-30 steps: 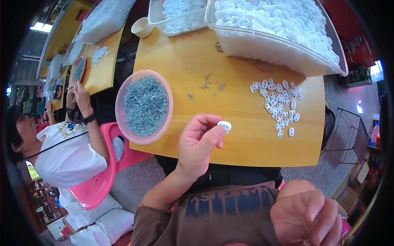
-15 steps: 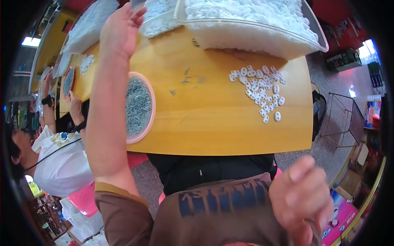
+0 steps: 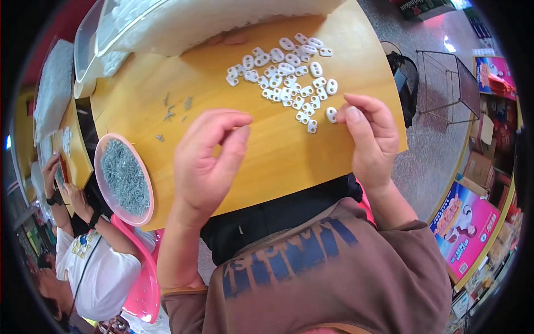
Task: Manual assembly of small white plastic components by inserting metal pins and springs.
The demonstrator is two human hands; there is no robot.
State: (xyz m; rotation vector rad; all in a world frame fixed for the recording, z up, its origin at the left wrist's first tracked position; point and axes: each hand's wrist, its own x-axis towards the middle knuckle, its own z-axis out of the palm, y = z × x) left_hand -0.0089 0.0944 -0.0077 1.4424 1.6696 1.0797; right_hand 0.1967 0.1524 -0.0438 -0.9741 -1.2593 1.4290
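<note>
A loose heap of small white plastic pieces (image 3: 289, 78) lies on the wooden table (image 3: 278, 161). My right hand (image 3: 370, 136) rests at the heap's near right edge. Its thumb tip is beside a single white piece (image 3: 331, 114), which still lies on the wood. My left hand (image 3: 208, 158) hovers over the middle of the table with thumb and fingers curled toward each other. I cannot tell whether anything tiny is pinched there. A pink bowl (image 3: 105, 146) of grey metal pins sits at the table's left edge, left of that hand.
A big clear tub (image 3: 167, 22) heaped with white pieces stands along the far edge. A few loose pins (image 3: 169, 111) lie on the wood. Another person (image 3: 94, 273) in a white shirt sits on a pink chair at lower left, working at a neighbouring table.
My left arm has pulled back from the far tub to the table's middle. My right hand has come up from my lap to the edge of the white heap.
</note>
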